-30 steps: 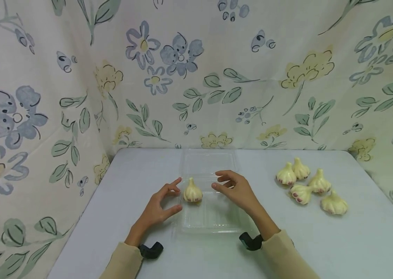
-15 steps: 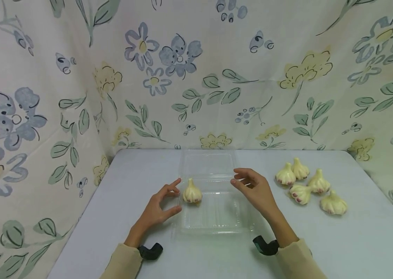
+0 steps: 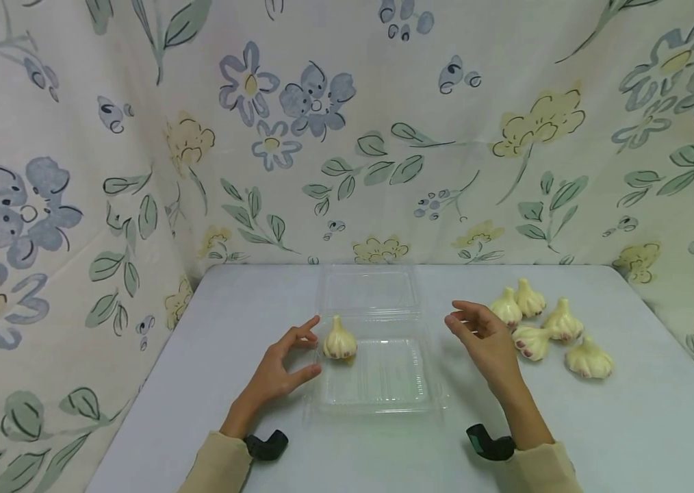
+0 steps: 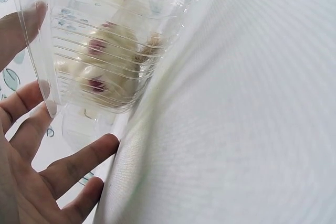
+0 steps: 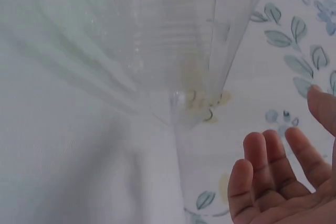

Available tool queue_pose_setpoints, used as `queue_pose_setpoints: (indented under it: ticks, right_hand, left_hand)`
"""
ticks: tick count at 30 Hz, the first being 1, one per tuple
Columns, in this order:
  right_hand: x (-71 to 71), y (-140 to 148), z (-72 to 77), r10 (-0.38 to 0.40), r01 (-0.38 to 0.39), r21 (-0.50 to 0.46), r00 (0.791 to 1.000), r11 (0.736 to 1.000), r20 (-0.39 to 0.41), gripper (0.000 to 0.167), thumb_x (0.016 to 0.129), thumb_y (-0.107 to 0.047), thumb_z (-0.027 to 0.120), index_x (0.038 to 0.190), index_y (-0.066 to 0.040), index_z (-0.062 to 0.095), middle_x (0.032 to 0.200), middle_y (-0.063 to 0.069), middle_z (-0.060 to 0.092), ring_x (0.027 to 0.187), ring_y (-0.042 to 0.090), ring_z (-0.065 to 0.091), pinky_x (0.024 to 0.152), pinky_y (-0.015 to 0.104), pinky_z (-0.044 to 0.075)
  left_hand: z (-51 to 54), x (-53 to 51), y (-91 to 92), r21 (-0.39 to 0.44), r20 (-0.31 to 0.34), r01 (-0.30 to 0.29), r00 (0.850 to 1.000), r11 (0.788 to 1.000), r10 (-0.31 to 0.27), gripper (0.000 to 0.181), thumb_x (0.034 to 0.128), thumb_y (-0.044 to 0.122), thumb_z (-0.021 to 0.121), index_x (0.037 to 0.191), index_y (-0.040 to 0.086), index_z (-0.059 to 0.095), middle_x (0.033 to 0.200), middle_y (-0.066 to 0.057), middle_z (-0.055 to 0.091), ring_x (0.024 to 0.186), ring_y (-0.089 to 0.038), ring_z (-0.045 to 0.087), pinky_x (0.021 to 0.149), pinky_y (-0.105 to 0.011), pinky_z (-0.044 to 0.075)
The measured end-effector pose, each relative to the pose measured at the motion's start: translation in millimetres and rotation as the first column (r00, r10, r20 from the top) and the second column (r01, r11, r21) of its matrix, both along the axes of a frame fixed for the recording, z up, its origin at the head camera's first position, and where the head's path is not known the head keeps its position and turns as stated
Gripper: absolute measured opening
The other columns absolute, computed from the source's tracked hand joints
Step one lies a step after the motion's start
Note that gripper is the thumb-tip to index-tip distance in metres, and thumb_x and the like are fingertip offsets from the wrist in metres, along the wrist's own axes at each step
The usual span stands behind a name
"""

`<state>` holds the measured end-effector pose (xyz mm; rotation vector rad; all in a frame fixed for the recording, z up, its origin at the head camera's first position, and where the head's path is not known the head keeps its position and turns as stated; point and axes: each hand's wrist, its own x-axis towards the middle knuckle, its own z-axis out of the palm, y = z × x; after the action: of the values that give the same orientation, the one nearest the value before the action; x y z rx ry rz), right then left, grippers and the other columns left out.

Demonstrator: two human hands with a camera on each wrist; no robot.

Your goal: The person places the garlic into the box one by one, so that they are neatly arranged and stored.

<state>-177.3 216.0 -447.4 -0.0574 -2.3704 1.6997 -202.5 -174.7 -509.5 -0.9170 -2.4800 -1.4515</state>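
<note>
A clear plastic container (image 3: 378,373) lies with its lid (image 3: 370,291) laid back behind it. Inside, at the back left, one garlic bulb (image 3: 339,340) stands with its stem up; through the ribbed wall the left wrist view shows this bulb (image 4: 107,69) too. My left hand (image 3: 276,370) is at the container's left side, its spread fingers (image 4: 79,166) touching or close to the wall. To the right of the container my right hand (image 3: 487,342) hovers, fingers loosely bent and holding nothing, beside the loose garlic bulbs (image 3: 562,320).
Several garlic bulbs sit in a group on the right of the white table (image 3: 248,294). A floral curtain (image 3: 347,137) hangs behind the table and at its sides. Black wrist pieces (image 3: 267,445) show below both hands.
My right hand has moved right, from above the container to near the loose bulbs. The left hand and the bulb in the container stay where they were.
</note>
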Motion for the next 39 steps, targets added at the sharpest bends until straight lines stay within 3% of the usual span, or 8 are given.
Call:
queue_pose_setpoints:
  ticks: [3, 9, 16, 20, 28, 33, 36, 39]
  right_hand:
    - [-0.2, 7.4, -2.5, -0.05, 0.05, -0.04, 0.999, 0.998, 0.002, 0.037, 0.097, -0.026, 0.072, 0.13, -0.011, 0.065, 0.099, -0.02, 0.067, 0.088, -0.001, 0.065, 0.076, 0.017, 0.051]
    - [2.2, 18.9, -6.7, -0.157, 0.159, -0.138, 0.987, 0.978, 0.021, 0.034, 0.095, -0.024, 0.074, 0.126, -0.011, 0.068, 0.093, -0.017, 0.068, 0.081, 0.004, 0.066, 0.075, 0.017, 0.054]
    - [2.4, 35.8, -4.3, -0.267, 0.265, -0.034, 0.963, 0.964, -0.035, 0.036, 0.093, -0.029, 0.077, 0.124, -0.012, 0.07, 0.091, -0.022, 0.068, 0.08, -0.001, 0.065, 0.073, 0.013, 0.049]
    - [3.6, 50.8, -5.4, -0.347, 0.351, 0.041, 0.934, 0.936, -0.08, 0.039, 0.09, -0.029, 0.079, 0.124, -0.011, 0.07, 0.088, -0.029, 0.066, 0.081, -0.005, 0.061, 0.072, 0.01, 0.044]
    - [6.7, 76.0, -13.0, -0.458, 0.475, 0.082, 0.874, 0.876, -0.164, 0.038, 0.089, -0.025, 0.08, 0.122, -0.008, 0.071, 0.089, -0.031, 0.062, 0.079, -0.004, 0.053, 0.073, 0.011, 0.039]
    - [10.7, 91.1, -12.7, -0.537, 0.565, 0.132, 0.82, 0.814, -0.197, 0.038, 0.089, -0.025, 0.08, 0.122, -0.007, 0.073, 0.094, -0.028, 0.057, 0.081, -0.005, 0.049, 0.075, 0.019, 0.035]
    - [12.6, 102.1, -12.5, -0.587, 0.622, 0.178, 0.781, 0.762, -0.214, 0.038, 0.088, -0.023, 0.08, 0.121, -0.005, 0.073, 0.099, -0.019, 0.06, 0.086, -0.009, 0.04, 0.078, 0.023, 0.031]
    - [15.3, 112.7, -11.9, -0.628, 0.659, 0.202, 0.752, 0.724, -0.201, 0.041, 0.088, -0.022, 0.08, 0.124, -0.005, 0.071, 0.115, 0.002, 0.065, 0.097, -0.011, 0.029, 0.093, 0.032, 0.028]
  left_hand:
    - [-1.1, 0.1, 0.1, 0.003, -0.004, 0.004, 1.0, 1.0, -0.004, 0.043, 0.0882, 0.016, 0.079, 0.124, 0.014, 0.055, 0.162, -0.004, 0.042, 0.116, -0.025, 0.07, 0.112, -0.054, 0.042]
    - [-1.1, 1.1, 1.0, 0.005, 0.006, 0.001, 1.0, 1.0, -0.001, 0.043, 0.0885, 0.017, 0.079, 0.124, 0.015, 0.055, 0.163, -0.002, 0.042, 0.116, -0.025, 0.07, 0.111, -0.055, 0.041]
    - [-0.8, 1.5, 1.7, 0.006, 0.009, -0.003, 1.0, 1.0, 0.002, 0.043, 0.0888, 0.017, 0.079, 0.124, 0.012, 0.055, 0.163, -0.002, 0.042, 0.116, -0.026, 0.07, 0.113, -0.053, 0.041]
    - [-1.6, 1.0, 1.4, 0.001, 0.003, -0.005, 1.0, 1.0, 0.005, 0.043, 0.089, 0.018, 0.079, 0.124, 0.011, 0.055, 0.162, -0.002, 0.042, 0.116, -0.026, 0.07, 0.112, -0.056, 0.04]
    - [-3.8, 1.8, -2.0, 0.007, 0.004, -0.008, 1.0, 1.0, 0.008, 0.042, 0.0889, 0.016, 0.079, 0.124, 0.011, 0.055, 0.162, -0.003, 0.042, 0.116, -0.025, 0.069, 0.112, -0.054, 0.041]
    - [-3.8, 1.1, -1.6, 0.006, 0.002, -0.007, 1.0, 1.0, 0.007, 0.042, 0.0892, 0.017, 0.078, 0.124, 0.013, 0.056, 0.162, -0.003, 0.042, 0.116, -0.024, 0.069, 0.113, -0.052, 0.041]
    - [-3.7, 0.5, -1.1, 0.007, -0.004, -0.005, 1.0, 1.0, 0.005, 0.041, 0.0893, 0.017, 0.078, 0.124, 0.013, 0.055, 0.162, -0.003, 0.042, 0.116, -0.025, 0.069, 0.112, -0.052, 0.042]
    - [-3.6, 0.3, -1.0, 0.004, -0.013, -0.006, 1.0, 1.0, 0.006, 0.041, 0.0893, 0.017, 0.078, 0.123, 0.014, 0.055, 0.162, -0.004, 0.043, 0.116, -0.026, 0.07, 0.112, -0.05, 0.042]
